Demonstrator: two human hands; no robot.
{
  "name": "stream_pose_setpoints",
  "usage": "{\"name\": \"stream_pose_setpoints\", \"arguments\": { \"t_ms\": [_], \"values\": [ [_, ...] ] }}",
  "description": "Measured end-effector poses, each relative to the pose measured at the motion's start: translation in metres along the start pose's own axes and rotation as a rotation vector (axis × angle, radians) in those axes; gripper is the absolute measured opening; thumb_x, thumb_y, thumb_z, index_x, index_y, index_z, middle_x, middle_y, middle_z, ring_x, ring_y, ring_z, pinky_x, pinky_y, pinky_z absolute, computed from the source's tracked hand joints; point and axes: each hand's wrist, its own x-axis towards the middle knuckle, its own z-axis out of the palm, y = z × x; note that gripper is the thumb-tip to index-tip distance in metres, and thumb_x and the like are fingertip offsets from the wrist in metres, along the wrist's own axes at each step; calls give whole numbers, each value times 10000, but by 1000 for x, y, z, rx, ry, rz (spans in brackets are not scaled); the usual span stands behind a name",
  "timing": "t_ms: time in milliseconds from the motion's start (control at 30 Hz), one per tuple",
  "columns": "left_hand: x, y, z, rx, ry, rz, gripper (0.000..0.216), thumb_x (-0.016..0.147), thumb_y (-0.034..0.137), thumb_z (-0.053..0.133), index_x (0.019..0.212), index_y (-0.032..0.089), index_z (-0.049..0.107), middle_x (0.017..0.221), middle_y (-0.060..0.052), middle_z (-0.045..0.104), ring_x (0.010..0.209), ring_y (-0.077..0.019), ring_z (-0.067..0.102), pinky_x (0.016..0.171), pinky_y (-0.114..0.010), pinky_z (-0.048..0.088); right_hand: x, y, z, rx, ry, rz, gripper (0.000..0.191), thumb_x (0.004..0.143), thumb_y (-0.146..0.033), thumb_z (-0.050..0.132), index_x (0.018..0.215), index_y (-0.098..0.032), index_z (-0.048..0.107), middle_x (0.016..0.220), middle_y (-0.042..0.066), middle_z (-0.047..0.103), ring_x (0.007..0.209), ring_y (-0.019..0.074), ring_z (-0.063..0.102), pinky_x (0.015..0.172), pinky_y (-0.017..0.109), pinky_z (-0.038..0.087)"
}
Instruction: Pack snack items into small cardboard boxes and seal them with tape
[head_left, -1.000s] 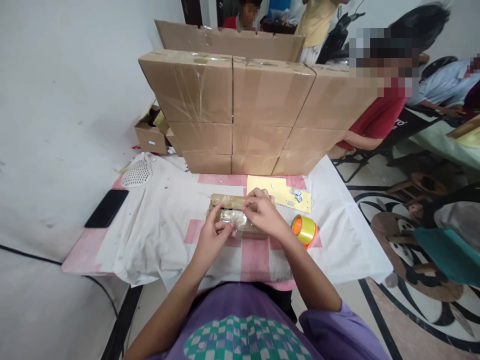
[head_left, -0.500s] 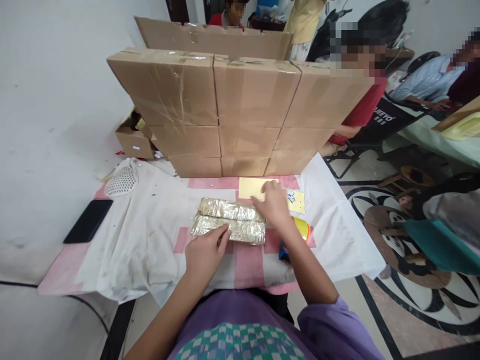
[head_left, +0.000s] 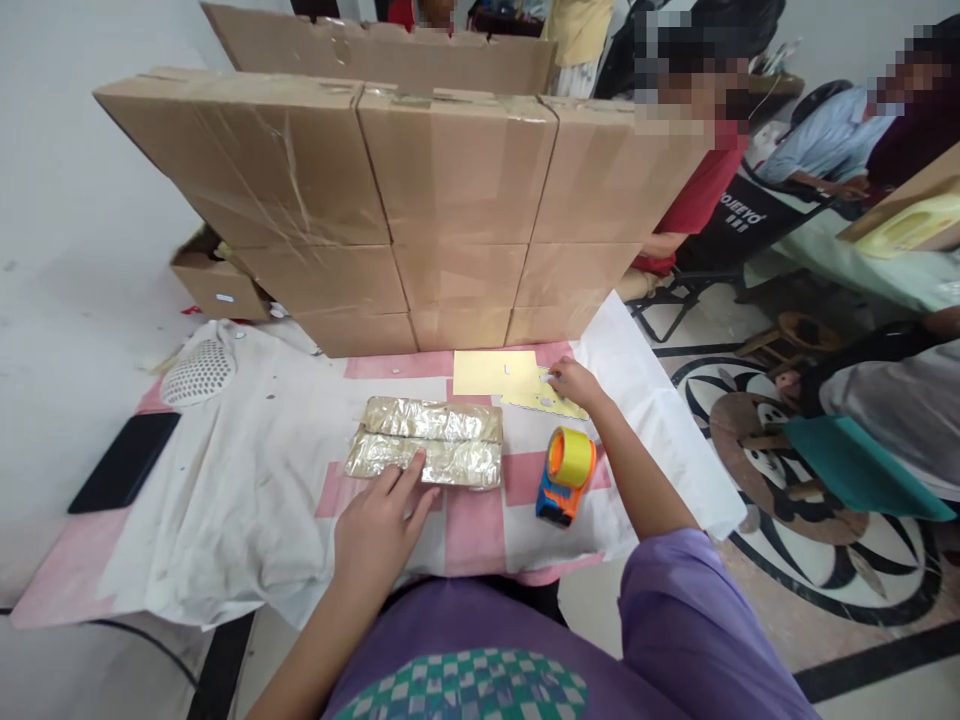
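Observation:
A flat packet wrapped in shiny tape lies on the cloth-covered table. My left hand rests on its near edge, fingers stretched out and apart. Farther right, my right hand has its fingers pinched together over a yellow paper with a wavy edge. A small whitish bit shows at the fingertips, too small to name. Beside that paper is a plain yellow sheet. An orange and blue tape dispenser with a yellow tape roll sits below my right forearm.
Stacked cardboard boxes form a wall at the table's back. On the left are a black phone-like slab, a white perforated piece and a small open carton. Other people sit beyond the boxes and at the right.
My right hand has moved from above the packet's right end over to the wavy-edged paper, and its fingers have closed. My left hand's fingers have spread on the packet. The view has shifted right.

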Motion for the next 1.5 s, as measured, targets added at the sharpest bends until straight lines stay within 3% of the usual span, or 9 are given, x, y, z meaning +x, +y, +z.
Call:
{"name": "stream_pose_setpoints", "arguments": {
  "t_ms": [300, 433, 567, 700, 800, 1000, 1200, 1333, 1500],
  "values": [
    [-1, 2, -5, 25, -75, -25, 468, 1001, 410, 538, 1439, 256, 602, 961, -41, 740, 715, -214, 671, 590, -316, 419, -29, 3, -1, 119, 180, 32, 221, 936, -216, 532, 905, -177, 747, 836, 74, 766, 761, 202, 673, 698, 281, 453],
    [8, 3, -34, -196, -3, -39, 322, 984, 431, 553, 1176, 279, 763, 674, 4, 691, 575, -181, 592, 624, -305, 442, -51, -5, -16, 195, 282, -16, 229, 942, -252, 549, 950, -181, 767, 904, 78, 795, 730, 196, 685, 741, 304, 505],
    [62, 32, -64, -548, 68, -42, 248, 948, 432, 606, 885, 270, 783, 608, 35, 642, 564, -130, 553, 647, -259, 467, -80, -38, -41, 281, 405, -142, 239, 969, -354, 575, 989, -226, 776, 1019, 72, 801, 777, 195, 710, 737, 328, 553],
    [141, 80, -49, -758, -259, 154, 365, 885, 447, 675, 1169, 230, 744, 937, -13, 776, 708, -145, 655, 686, -256, 495, -107, -83, -62, 398, 529, -437, 187, 980, -317, 605, 943, -252, 776, 997, 61, 807, 831, 199, 748, 673, 325, 580],
    [177, 106, -22, -903, -422, 258, 298, 910, 401, 625, 1051, 182, 769, 1026, -61, 787, 806, -177, 705, 745, -276, 521, -119, -101, -66, 371, 586, -514, 174, 987, -254, 598, 1003, -257, 771, 958, 47, 809, 813, 185, 759, 711, 319, 599],
    [189, 120, -4, -1205, -549, 235, 352, 918, 449, 601, 814, 142, 739, 831, -87, 783, 773, -187, 713, 761, -300, 557, -134, -96, -58, 444, 736, -385, 176, 984, -228, 585, 1018, -235, 757, 870, 45, 798, 756, 177, 756, 662, 293, 597],
    [187, 128, -13, -1070, -503, 321, 260, 931, 357, 598, 951, 189, 795, 957, -62, 807, 887, -210, 741, 813, -300, 548, -136, -103, -57, 652, 718, -201, 109, 936, -301, 659, 936, -224, 736, 783, 16, 759, 492, 110, 577, 497, 264, 488],
    [187, 130, -14, -904, -509, 423, 342, 987, 396, 517, 943, 200, 794, 941, -60, 806, 896, -215, 735, 820, -301, 530, -135, -106, -58, 634, 787, -173, 105, 938, -286, 638, 903, -229, 720, 807, 16, 749, 507, 108, 546, 512, 273, 473],
    [186, 133, -12, -1055, -582, 341, 428, 1006, 445, 458, 879, 168, 758, 938, -70, 795, 823, -183, 706, 799, -299, 525, -140, -101, -52, 666, 842, -122, 109, 954, -292, 613, 914, -233, 696, 828, 28, 747, 555, 128, 593, 542, 287, 492]
  ]
}}
